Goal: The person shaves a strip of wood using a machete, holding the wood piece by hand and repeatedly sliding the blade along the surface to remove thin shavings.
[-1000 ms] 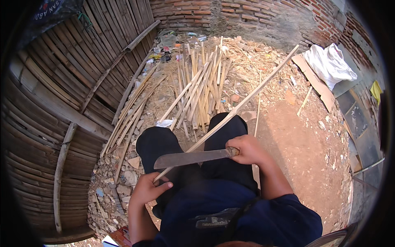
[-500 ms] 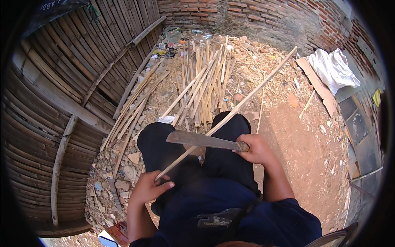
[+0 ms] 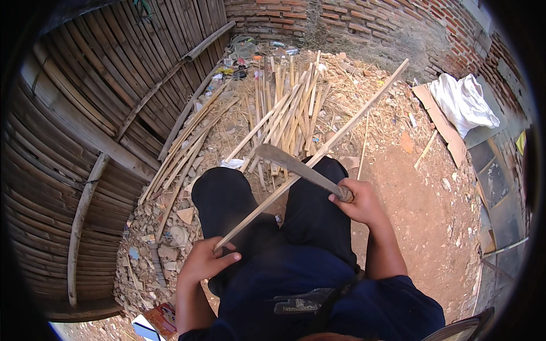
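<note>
A long pale bamboo strip [image 3: 359, 118] slants from my lap up to the far right. Its near end is gripped by my left hand [image 3: 207, 260], fingers curled around it above my left thigh. My right hand [image 3: 359, 203] is closed around the handle of a machete [image 3: 296, 166], whose broad, brownish blade points up and left. The blade crosses over the strip above my right knee; whether it touches the strip I cannot tell. Beyond my knees lies a pile of split bamboo strips [image 3: 290, 113].
More strips [image 3: 185, 149] lie along a bamboo wall [image 3: 85, 128] at the left. A brick wall [image 3: 364, 23] closes the far side. At the right are a cardboard sheet [image 3: 441, 125] and a white sack [image 3: 463, 102]. Rubble and litter cover the ground at the left.
The machete has shifted farther up the bamboo strip, its tip swinging up and to the right. My right hand has moved slightly right and away from me. My left hand keeps its hold.
</note>
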The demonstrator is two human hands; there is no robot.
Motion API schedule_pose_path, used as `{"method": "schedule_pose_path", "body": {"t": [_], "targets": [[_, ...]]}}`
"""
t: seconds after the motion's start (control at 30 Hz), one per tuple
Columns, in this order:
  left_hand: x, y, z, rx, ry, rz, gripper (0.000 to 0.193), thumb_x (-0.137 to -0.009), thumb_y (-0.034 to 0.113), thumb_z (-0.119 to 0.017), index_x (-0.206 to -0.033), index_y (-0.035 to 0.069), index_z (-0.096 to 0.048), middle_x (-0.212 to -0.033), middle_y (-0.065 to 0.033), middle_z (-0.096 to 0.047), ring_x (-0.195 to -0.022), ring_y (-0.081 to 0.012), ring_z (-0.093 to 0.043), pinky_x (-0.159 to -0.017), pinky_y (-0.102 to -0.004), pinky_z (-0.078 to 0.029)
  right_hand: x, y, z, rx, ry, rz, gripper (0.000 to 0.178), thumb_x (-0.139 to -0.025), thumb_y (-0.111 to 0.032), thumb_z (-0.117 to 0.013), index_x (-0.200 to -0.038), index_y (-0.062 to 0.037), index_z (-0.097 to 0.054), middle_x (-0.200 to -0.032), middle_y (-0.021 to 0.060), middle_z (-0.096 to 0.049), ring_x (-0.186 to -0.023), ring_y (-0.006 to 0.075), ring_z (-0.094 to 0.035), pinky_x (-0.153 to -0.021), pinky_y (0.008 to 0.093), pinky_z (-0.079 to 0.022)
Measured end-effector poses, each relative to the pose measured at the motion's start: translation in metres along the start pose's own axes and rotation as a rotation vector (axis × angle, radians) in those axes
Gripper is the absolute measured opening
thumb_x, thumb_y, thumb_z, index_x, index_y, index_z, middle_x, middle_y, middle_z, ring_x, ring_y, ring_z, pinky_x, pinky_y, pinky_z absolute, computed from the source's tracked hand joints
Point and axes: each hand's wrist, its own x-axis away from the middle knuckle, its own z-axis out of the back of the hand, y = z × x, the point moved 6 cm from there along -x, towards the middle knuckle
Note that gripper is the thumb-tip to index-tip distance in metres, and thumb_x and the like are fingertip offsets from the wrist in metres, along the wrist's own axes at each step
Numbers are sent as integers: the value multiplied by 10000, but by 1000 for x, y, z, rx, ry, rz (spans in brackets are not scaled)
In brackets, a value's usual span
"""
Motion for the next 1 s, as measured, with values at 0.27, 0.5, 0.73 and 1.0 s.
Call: {"method": "schedule_pose_path", "body": {"t": [0.27, 0.5, 0.73, 1.0], "targets": [[3, 6, 16, 22, -12, 19, 353, -887, 284, -928, -1077, 31, -771, -626, 91, -463, -601, -26, -424, -542, -255, -327, -7, -3, 5, 74, -49, 41, 288, -857, -234, -871, -1009, -49, -710, -848, 168, -719, -823, 398, -720, -712, 465, -547], [13, -16, 11, 107, -39, 62, 335, -899, 279, -922, -1075, 37, -771, -640, 94, -473, -607, -25, -424, -556, -252, -334, -13, 16, 37, -10, 209, -154, 324, -899, -261, -869, -1067, -32, -714, -840, 195, -711, -798, 400, -713, -728, 452, -547], [-9, 2, -9, 46, -59, -23, 351, -895, 313, -917, -1073, 46, -777, -655, 68, -512, -628, -57, -474, -573, -268, -378, -6, -46, -34, 157, -223, 337, 295, -819, -256, -891, -970, -92, -699, -816, 143, -696, -795, 413, -705, -679, 490, -538], [8, 2, 15, 81, -11, 46, 310, -919, 260, -906, -1082, 38, -764, -667, 83, -520, -632, -38, -475, -571, -248, -370, -34, -8, 25, 149, 61, 26, 301, -848, -262, -894, -961, -50, -712, -804, 167, -695, -762, 394, -692, -690, 464, -533]]}}
